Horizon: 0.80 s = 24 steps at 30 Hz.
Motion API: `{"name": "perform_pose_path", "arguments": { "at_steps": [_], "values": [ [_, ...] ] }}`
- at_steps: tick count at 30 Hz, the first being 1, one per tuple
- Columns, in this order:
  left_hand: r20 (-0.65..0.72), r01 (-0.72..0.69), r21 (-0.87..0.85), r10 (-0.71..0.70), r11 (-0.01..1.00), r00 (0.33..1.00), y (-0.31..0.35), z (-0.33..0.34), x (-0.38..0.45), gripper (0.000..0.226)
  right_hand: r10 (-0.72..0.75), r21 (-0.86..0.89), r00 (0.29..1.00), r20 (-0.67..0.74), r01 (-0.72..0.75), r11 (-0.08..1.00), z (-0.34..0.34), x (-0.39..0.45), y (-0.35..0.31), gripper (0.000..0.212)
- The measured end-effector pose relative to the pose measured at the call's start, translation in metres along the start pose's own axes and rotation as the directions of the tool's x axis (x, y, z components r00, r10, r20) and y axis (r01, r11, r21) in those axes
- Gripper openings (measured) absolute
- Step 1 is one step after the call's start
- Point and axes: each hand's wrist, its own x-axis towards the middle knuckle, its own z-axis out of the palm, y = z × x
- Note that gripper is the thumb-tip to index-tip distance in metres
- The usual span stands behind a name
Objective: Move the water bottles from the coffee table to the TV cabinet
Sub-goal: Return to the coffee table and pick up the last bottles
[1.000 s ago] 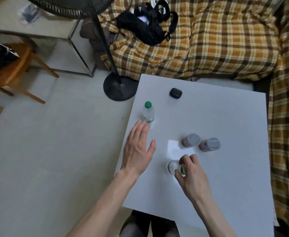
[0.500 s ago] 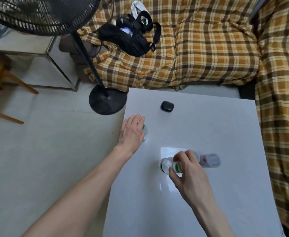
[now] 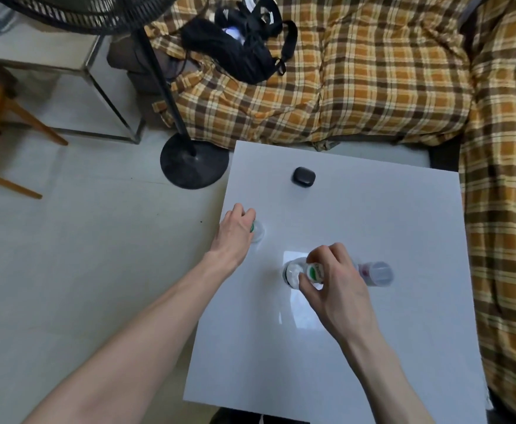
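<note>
The left hand (image 3: 236, 229) has closed over the top of the left bottle (image 3: 257, 232), which stands near the table's (image 3: 372, 215) left edge; only a sliver of green cap and clear shoulder shows past the fingers. A second ago that hand was flat and open short of the bottle, whose cap was in full view; half a second ago it was just settling onto it. So the grip here looks fresh, and the bottle has not left the table.

The right hand (image 3: 331, 284) is pinched around the neck of the middle bottle (image 3: 295, 272), fingers curled by the green label. It held this bottle in the earlier frames too, though the bottle now looks tipped and may be coming off the table; I cannot tell for sure.

A third bottle (image 3: 376, 273), pink-labelled, sits just right of that hand, untouched. Another seen beside it earlier is now hidden behind the hand.

With both hands gripping, the lift toward the TV cabinet, which is out of view, seems next.
</note>
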Motion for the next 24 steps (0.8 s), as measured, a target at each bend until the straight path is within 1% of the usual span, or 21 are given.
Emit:
{"name": "perform_pose_path", "arguments": {
  "at_steps": [5, 7, 10, 13, 19, 24],
  "values": [
    [-0.048, 0.062, -0.043, -0.064, 0.997, 0.997, -0.007, -0.001, -0.048, 0.015, -0.052, -0.015, 0.998, 0.02, 0.052, 0.999, -0.006, -0.006, -0.008, 0.016],
    [-0.072, 0.109, -0.074, -0.114, 0.991, 0.991, -0.01, -0.005, -0.073, 0.016, -0.08, -0.017, 0.996, 0.035, 0.08, 0.997, -0.009, -0.009, -0.014, 0.016],
    [-0.132, 0.205, -0.155, -0.226, 0.966, 0.965, -0.014, -0.019, -0.12, 0.019, -0.152, -0.026, 0.985, 0.076, 0.154, 0.988, -0.016, -0.015, -0.025, 0.017],
    [-0.203, 0.267, -0.227, -0.314, 0.936, 0.927, -0.014, -0.037, -0.176, 0.02, -0.256, -0.06, 0.957, 0.135, 0.266, 0.962, -0.024, -0.025, -0.042, 0.015],
    [-0.343, 0.373, -0.337, -0.482, 0.864, 0.806, -0.004, -0.075, -0.289, 0.018, -0.449, -0.108, 0.855, 0.26, 0.487, 0.866, -0.024, -0.058, -0.084, 0.018],
    [-0.435, 0.448, -0.411, -0.602, 0.794, 0.67, -0.006, -0.1, -0.379, 0.017, -0.592, -0.042, 0.705, 0.391, 0.656, 0.753, -0.018, -0.098, -0.14, 0.018]
  ]
}}
